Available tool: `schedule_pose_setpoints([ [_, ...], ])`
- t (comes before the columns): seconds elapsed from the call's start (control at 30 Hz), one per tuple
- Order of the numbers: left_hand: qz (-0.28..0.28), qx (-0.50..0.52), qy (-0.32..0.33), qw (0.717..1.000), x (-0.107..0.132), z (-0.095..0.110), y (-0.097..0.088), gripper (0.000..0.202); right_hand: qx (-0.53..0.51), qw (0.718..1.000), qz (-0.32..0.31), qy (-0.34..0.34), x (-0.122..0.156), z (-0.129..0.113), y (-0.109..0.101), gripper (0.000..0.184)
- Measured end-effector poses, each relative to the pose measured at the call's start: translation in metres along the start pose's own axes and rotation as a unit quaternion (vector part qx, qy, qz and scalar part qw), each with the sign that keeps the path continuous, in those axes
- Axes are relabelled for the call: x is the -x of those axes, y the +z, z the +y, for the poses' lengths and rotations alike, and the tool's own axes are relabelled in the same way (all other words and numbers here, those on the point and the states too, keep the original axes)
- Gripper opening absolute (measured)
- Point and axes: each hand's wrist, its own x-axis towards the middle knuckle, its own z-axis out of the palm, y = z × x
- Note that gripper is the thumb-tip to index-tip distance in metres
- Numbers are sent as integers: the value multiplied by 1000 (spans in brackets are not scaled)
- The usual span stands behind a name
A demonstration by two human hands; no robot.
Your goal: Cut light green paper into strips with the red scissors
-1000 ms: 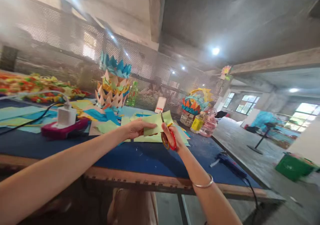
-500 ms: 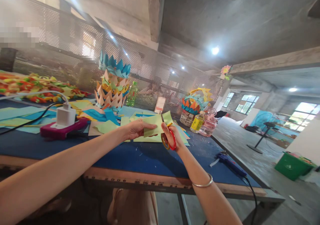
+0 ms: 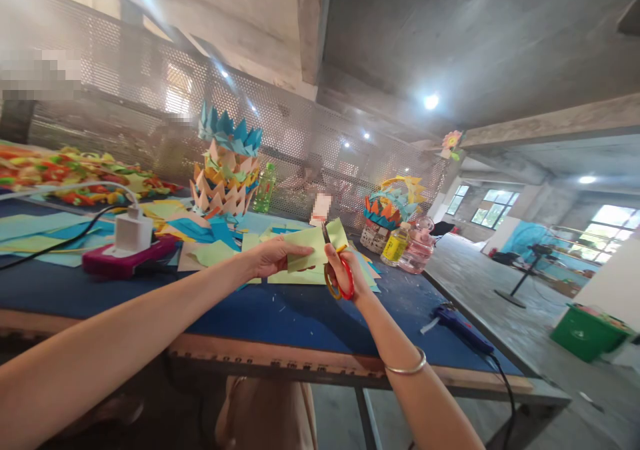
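Note:
My left hand (image 3: 270, 255) pinches a light green sheet of paper (image 3: 310, 243) and holds it up above the blue table (image 3: 280, 317). My right hand (image 3: 345, 273) grips red-and-yellow-handled scissors (image 3: 336, 273), whose blades point up into the sheet's right part. A silver bangle (image 3: 406, 367) circles my right wrist. More green and yellow sheets (image 3: 300, 278) lie flat on the table under both hands.
A white charger on a pink box (image 3: 131, 245) with a black cable sits at the left. Stacked paper crowns (image 3: 226, 170), a green bottle (image 3: 264, 187), a paper basket (image 3: 390, 211), a yellow bottle (image 3: 395, 243), a pink jar (image 3: 416, 249) stand behind. A blue glue gun (image 3: 460, 327) lies right.
The scissors have edged slightly up along the sheet. Both hands stay in nearly the same place.

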Motion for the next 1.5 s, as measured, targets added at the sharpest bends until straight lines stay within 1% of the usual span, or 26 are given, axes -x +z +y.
schedule_pose_setpoints([
  [0.07,19,10,10,1000,-1,4,-3,31,-31,999,1,18,-1,1,1,55],
  [0.13,50,32,33,998,-2,10,-7,29,-70,997,-10,43,-1,2,3,52],
  [0.2,84,54,66,993,-3,18,-11,26,-105,992,-31,60,-1,1,5,51],
  [0.23,91,60,80,991,-3,21,-13,24,-122,989,-46,62,0,0,5,51],
  [0.27,86,64,90,990,-3,24,-15,23,-140,986,-64,62,1,-2,5,52],
  [0.33,45,64,92,993,-2,26,-17,23,-185,975,-108,64,2,-5,5,54],
  [0.4,-4,64,79,995,-1,25,-18,24,-230,957,-158,76,4,-8,4,57],
  [0.5,-44,72,61,995,1,22,-18,22,-259,937,-212,100,6,-11,3,62],
  [0.6,-44,72,58,995,1,22,-19,19,-237,941,-221,98,6,-12,3,62],
  [0.67,-20,70,59,996,0,22,-20,18,-220,949,-209,90,6,-13,4,61],
  [0.73,6,69,57,996,-2,23,-21,19,-203,960,-177,77,4,-13,3,59],
  [0.8,19,69,50,996,-4,22,-22,20,-153,981,-105,61,1,-12,1,55],
  [0.83,21,69,47,996,-4,22,-23,20,-100,992,-57,59,-1,-11,-1,53],
  [0.87,22,71,47,996,-5,22,-23,21,-24,998,-6,59,-3,-10,-5,50],
  [0.9,26,71,47,996,-5,21,-23,22,69,995,41,64,-5,-8,-9,47],
  [0.93,33,70,47,996,-6,20,-23,23,171,979,77,75,-7,-6,-15,43],
  [1.0,49,61,46,996,-6,19,-23,24,347,923,119,114,-9,0,-27,36],
  [1.07,61,49,45,996,-7,17,-22,25,448,869,126,171,-10,7,-42,34],
  [1.13,65,36,50,996,-7,16,-22,27,491,835,112,221,-9,14,-56,33],
  [1.23,75,17,53,996,-8,13,-21,30,507,812,81,276,-6,22,-74,31],
  [1.3,81,6,49,995,-8,11,-20,30,518,799,80,294,-4,23,-78,31],
  [1.33,84,2,47,995,-8,11,-19,29,530,793,91,286,-4,22,-78,31],
  [1.37,87,0,45,995,-8,10,-19,29,545,789,106,263,-5,21,-75,30],
  [1.4,90,0,44,995,-7,10,-18,28,557,790,114,227,-7,20,-71,30],
  [1.43,92,2,44,995,-7,10,-17,29,563,798,110,185,-10,20,-65,31],
  [1.5,91,6,43,995,-6,9,-16,30,554,822,55,120,-18,21,-49,34],
])
